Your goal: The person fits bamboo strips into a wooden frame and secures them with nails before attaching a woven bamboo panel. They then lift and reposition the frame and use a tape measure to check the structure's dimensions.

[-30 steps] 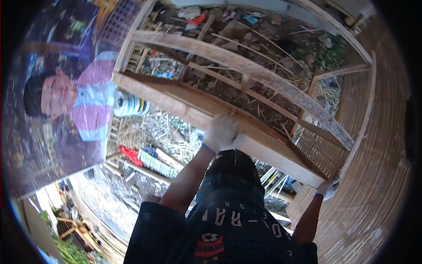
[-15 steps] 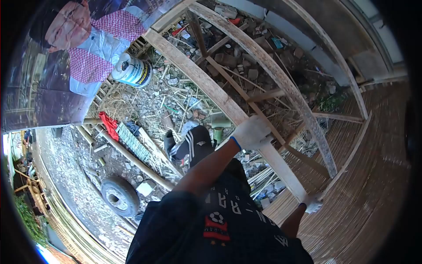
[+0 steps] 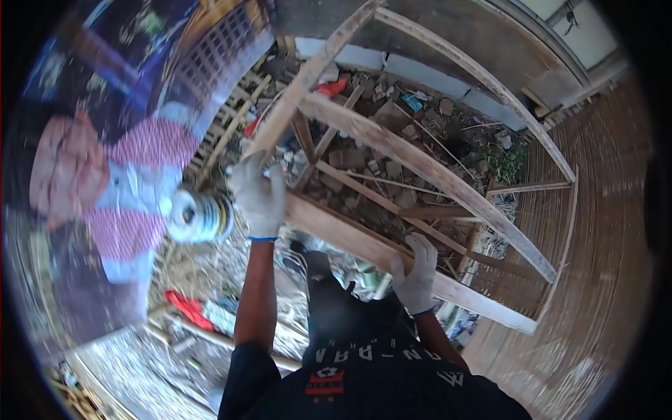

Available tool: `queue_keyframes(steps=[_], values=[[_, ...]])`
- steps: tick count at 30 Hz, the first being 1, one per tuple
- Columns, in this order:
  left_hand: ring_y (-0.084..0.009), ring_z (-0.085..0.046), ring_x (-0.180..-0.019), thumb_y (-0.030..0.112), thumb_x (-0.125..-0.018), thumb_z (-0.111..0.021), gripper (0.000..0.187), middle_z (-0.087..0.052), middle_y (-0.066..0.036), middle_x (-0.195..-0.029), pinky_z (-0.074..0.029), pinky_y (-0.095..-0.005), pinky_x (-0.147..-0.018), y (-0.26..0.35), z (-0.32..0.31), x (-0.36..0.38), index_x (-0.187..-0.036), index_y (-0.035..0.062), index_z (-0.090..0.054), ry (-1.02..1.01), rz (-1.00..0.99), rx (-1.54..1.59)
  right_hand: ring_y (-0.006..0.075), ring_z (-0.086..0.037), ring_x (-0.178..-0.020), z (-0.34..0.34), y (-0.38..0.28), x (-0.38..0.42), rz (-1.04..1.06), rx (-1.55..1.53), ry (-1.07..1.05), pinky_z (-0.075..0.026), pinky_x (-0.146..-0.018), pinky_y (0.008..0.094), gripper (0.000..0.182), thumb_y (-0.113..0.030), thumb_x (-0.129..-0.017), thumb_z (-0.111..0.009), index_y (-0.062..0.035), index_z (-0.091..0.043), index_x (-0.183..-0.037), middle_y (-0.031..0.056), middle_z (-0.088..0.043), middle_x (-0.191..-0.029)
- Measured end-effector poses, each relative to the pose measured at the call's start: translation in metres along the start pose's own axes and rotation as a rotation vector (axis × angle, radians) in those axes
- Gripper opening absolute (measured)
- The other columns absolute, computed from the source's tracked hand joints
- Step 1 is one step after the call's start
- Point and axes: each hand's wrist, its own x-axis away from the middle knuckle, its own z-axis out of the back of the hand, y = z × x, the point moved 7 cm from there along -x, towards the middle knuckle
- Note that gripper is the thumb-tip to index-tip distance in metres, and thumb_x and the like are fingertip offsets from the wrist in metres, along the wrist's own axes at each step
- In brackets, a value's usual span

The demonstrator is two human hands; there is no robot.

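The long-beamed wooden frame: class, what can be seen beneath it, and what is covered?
Beneath the wooden frame lie stone rubble, a red scrap and a turquoise scrap. The ground directly behind its beams is covered and cannot be seen.

The single head-mounted camera faces forward and down from close above the shirt (image 3: 381,374), covering the left hand (image 3: 260,197), right hand (image 3: 418,276) and wooden frame (image 3: 448,180) beyond.

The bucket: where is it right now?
In the head view, the bucket is on the left, between the printed banner and the gloved left hand on the wooden frame.
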Motion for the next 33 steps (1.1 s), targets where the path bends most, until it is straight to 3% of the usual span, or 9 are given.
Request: queue_keyframes(steps=[2, 5, 7, 9, 12, 19, 26, 30, 33], values=[[-0.0412, -0.063, -0.112, 0.027, -0.093, -0.071, 0.042, -0.068, -0.022, -0.119, -0.049, -0.0509, -0.099, -0.054, -0.016, -0.051, -0.127, 0.0028, -0.066, -0.119, -0.051, -0.122, 0.0399, -0.059, -0.123, -0.035, -0.005, -0.02, -0.13, 0.131, 0.004, -0.046, -0.104, 0.0503, 0.041, -0.018, -0.092, -0.071, -0.0035, -0.062, -0.129, 0.0205, -0.063, -0.132], [-0.04, -0.067, -0.109, 0.038, -0.097, -0.068, 0.052, -0.071, -0.023, -0.117, -0.051, -0.0482, -0.097, -0.109, -0.063, -0.081, -0.133, 0.0014, -0.063, -0.585, -0.003, -0.005, 0.0356, -0.068, -0.101, -0.054, 0.004, -0.028, -0.29, 0.228, 0.067, -0.052, -0.088, 0.047, 0.022, -0.021, -0.09, -0.072, -0.0089, -0.071, -0.109, 0.0131, -0.072, -0.105], [-0.0367, -0.072, -0.101, 0.047, -0.099, -0.063, 0.059, -0.073, -0.024, -0.109, -0.055, -0.0442, -0.09, -0.114, -0.09, -0.071, -0.134, -0.0003, -0.062, -1.111, 0.372, 0.293, 0.0348, -0.069, -0.091, -0.054, 0.005, -0.029, -0.329, 0.232, 0.065, -0.053, -0.082, 0.0459, 0.015, -0.02, -0.09, -0.071, -0.009, -0.072, -0.1, 0.0118, -0.072, -0.095], [-0.0341, -0.074, -0.089, 0.052, -0.1, -0.06, 0.059, -0.075, -0.022, -0.099, -0.056, -0.0432, -0.081, -0.113, -0.094, -0.059, -0.125, -0.0016, -0.066, -1.056, 0.531, 0.439, 0.0355, -0.069, -0.08, -0.05, -0.002, -0.035, -0.301, 0.293, 0.094, -0.054, -0.074, 0.0435, 0.011, -0.017, -0.091, -0.07, -0.0072, -0.072, -0.089, 0.0123, -0.071, -0.086], [-0.0349, -0.074, -0.085, 0.054, -0.101, -0.058, 0.06, -0.074, -0.024, -0.093, -0.055, -0.0443, -0.077, -0.112, -0.094, -0.063, -0.115, -0.0028, -0.069, -1.022, 0.468, 0.36, 0.0351, -0.068, -0.081, -0.051, 0.001, -0.037, -0.366, 0.315, 0.048, -0.052, -0.074, 0.0447, 0.009, -0.016, -0.09, -0.069, -0.0074, -0.07, -0.087, 0.0125, -0.07, -0.086], [-0.0515, -0.069, -0.089, 0.053, -0.103, -0.055, 0.06, -0.07, -0.03, -0.088, -0.052, -0.0524, -0.078, -0.115, -0.112, -0.071, -0.108, -0.0048, -0.069, -1.017, 0.336, 0.136, 0.039, -0.062, -0.075, -0.048, -0.004, -0.037, -0.386, 0.341, 0.103, -0.046, -0.071, 0.0503, 0.024, -0.028, -0.093, -0.063, -0.0103, -0.064, -0.077, 0.0114, -0.063, -0.074], [-0.048, -0.071, -0.092, 0.049, -0.104, -0.055, 0.056, -0.072, -0.03, -0.093, -0.052, -0.052, -0.079, -0.129, -0.121, -0.066, -0.11, -0.0051, -0.07, -0.975, 0.311, 0.117, 0.0372, -0.064, -0.075, -0.044, 0.0, -0.039, -0.439, 0.316, 0.066, -0.048, -0.072, 0.0495, 0.021, -0.029, -0.089, -0.064, -0.0127, -0.066, -0.077, 0.0113, -0.065, -0.076], [-0.037, -0.073, -0.088, 0.049, -0.106, -0.053, 0.061, -0.074, -0.025, -0.097, -0.053, -0.0477, -0.081, -0.109, -0.106, -0.073, -0.12, -0.0091, -0.066, -1.062, 0.37, 0.161, 0.0365, -0.066, -0.077, -0.04, 0.002, -0.033, -0.526, 0.292, 0.088, -0.048, -0.073, 0.0491, 0.017, -0.028, -0.086, -0.068, -0.0131, -0.068, -0.077, 0.0112, -0.067, -0.077], [-0.0373, -0.071, -0.097, 0.05, -0.108, -0.049, 0.066, -0.072, -0.029, -0.108, -0.052, -0.0461, -0.087, -0.1, -0.106, -0.076, -0.125, -0.0127, -0.063, -1.046, 0.325, 0.257, 0.0332, -0.07, -0.087, -0.041, 0.007, -0.027, -0.615, 0.341, 0.134, -0.054, -0.084, 0.0473, 0.023, -0.034, -0.087, -0.071, -0.0125, -0.071, -0.079, 0.0095, -0.072, -0.086]])
